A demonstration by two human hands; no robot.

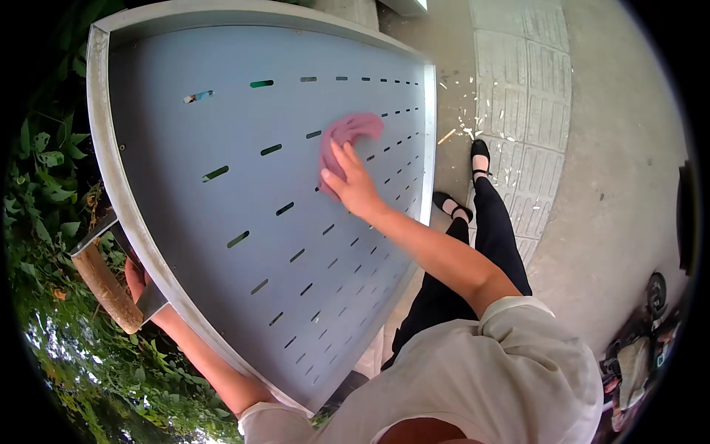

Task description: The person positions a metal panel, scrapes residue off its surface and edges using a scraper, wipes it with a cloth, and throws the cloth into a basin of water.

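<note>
A large grey-blue metal panel (200, 137) with rows of slots and a raised pale rim fills the left and middle of the view. My right hand (352, 182) presses a crumpled pink cloth (364, 126) against its surface, fingers over the folds. Down at the left, my left hand (135, 279) is at the outer side of the rim, beside a wooden handle (106, 287) on metal brackets. The handle, a bracket and the rim hide most of that hand, so I cannot tell whether it grips anything.
Leafy plants (48, 185) crowd the panel's left side. Past the right rim lies a concrete floor (614, 140) with ribbed paving tiles (503, 66), pale scraps (473, 122) and my feet in black shoes (481, 155). Part of a wheeled vehicle (654, 296) shows at far right.
</note>
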